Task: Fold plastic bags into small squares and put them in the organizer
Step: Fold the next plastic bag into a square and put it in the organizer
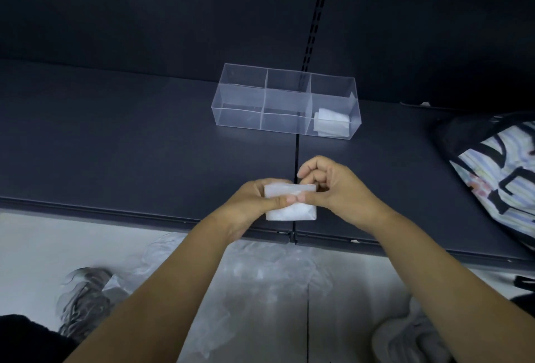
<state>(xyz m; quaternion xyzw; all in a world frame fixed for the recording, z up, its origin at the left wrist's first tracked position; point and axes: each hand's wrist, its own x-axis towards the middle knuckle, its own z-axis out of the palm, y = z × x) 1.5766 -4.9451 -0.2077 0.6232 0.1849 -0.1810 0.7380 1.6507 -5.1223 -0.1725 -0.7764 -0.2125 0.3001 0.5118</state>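
Note:
A white plastic bag folded into a small square (292, 212) is held just above the front of the dark shelf (115, 142). My left hand (254, 203) grips its left side with the thumb across the front. My right hand (333, 186) pinches its right edge, the other fingers curled. Farther back stands a clear organizer (246, 96) with three compartments. One folded bag (331, 123) lies in the right compartment; the left and middle ones hold nothing.
A patterned black, white and striped bag (500, 177) lies on the shelf at the right. Loose clear plastic bags (260, 278) lie on the pale floor below the shelf edge. A grey shoe (84, 302) is at lower left, another (411, 333) at lower right.

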